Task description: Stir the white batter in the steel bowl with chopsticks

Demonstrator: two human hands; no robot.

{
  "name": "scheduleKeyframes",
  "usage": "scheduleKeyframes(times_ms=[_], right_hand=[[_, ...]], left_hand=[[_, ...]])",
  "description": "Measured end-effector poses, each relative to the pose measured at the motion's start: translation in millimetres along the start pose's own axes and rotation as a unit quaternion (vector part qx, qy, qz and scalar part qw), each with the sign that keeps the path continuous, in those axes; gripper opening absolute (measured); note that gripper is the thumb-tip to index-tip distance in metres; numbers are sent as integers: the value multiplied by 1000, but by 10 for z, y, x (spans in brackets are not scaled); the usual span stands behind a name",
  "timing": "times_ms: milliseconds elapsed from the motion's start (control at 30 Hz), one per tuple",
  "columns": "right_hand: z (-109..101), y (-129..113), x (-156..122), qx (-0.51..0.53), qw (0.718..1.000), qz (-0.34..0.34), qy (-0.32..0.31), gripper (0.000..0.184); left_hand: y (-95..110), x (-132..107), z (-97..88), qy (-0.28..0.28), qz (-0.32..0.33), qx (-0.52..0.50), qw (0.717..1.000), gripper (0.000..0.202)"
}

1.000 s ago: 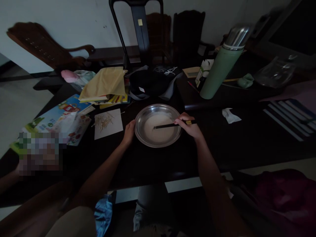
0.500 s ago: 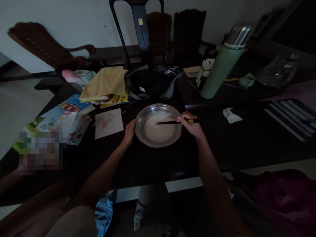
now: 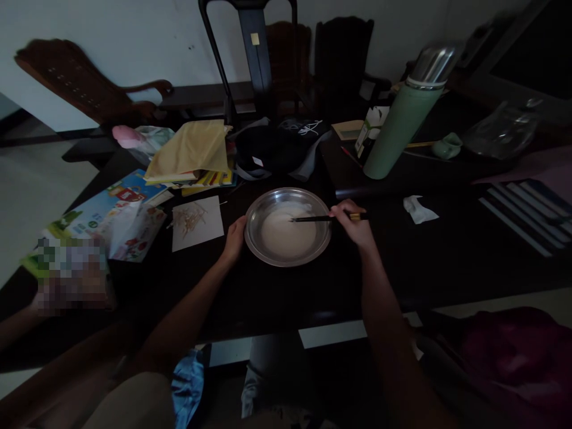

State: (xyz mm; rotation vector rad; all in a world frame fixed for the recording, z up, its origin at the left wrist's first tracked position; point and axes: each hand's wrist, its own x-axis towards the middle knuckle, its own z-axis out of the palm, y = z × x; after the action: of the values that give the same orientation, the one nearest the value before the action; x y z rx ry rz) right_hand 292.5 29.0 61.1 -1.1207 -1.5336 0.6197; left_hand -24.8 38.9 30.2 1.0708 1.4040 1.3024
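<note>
A round metal bowl (image 3: 288,262) stands on the dark table and holds a pale, creamy liquid (image 3: 286,240). My left hand (image 3: 233,240) is closed on the bowl's left rim, fingers partly hidden behind it. In my right hand (image 3: 351,221), just beyond the right rim, are black chopsticks (image 3: 315,218) with gold-coloured bands. They slant nearly level over the bowl, their tips in or at the liquid's surface. Left of the bowl, a white sheet of paper (image 3: 210,231) carries a small heap of thin pale sticks (image 3: 190,220).
A tall green thermos (image 3: 400,128) rises behind right, near a crumpled tissue (image 3: 420,210) and stacked books (image 3: 522,214). Behind the bowl lie a black bag (image 3: 274,149) and a yellowish folder (image 3: 192,152). Another person's arm (image 3: 20,325) reaches in at left, beside colourful packaging (image 3: 114,205).
My right hand and the chopsticks have shifted slightly to the right, tips included. My left hand and the bowl stay put. The other person's hand at left has moved slightly.
</note>
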Motion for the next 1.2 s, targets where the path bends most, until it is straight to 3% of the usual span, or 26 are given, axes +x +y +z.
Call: scheduleKeyframes(times_ms=[100, 300, 400, 533, 600, 733, 833, 933, 1133, 1200], right_hand=[[-96, 9, -25, 30, 998, 31, 44, 49], [61, -73, -29, 31, 994, -3, -105, 41], [16, -41, -11, 1, 998, -10, -58, 40], [-127, -8, -26, 31, 998, 38, 28, 48], [-107, -27, -37, 56, 997, 48, -3, 49], [34, -53, -28, 34, 996, 7, -88, 39], [3, -20, -18, 11, 999, -4, -44, 38], [-102, -1, -36, 41, 999, 27, 20, 44], [15, -43, -35, 39, 995, -6, -87, 40], [36, -29, -20, 16, 997, -18, -75, 39]], left_hand=[[1, -6, -5, -4, 5, 7, 1000, 31], [-32, 17, -18, 1, 8, 10, 1000, 32], [-40, 22, -17, -2, 5, 5, 1000, 33], [-29, 13, -10, -7, 3, -2, 1000, 35], [-23, 10, -7, -2, -3, -6, 1000, 34], [-17, 10, -7, 8, -10, -4, 1000, 32], [-14, 8, -11, 2, -5, -2, 1000, 33], [-15, 6, -12, -3, -3, -6, 1000, 32], [-11, 8, -4, -4, 0, -3, 1000, 31], [2, 1, -2, -5, 0, -4, 1000, 31]])
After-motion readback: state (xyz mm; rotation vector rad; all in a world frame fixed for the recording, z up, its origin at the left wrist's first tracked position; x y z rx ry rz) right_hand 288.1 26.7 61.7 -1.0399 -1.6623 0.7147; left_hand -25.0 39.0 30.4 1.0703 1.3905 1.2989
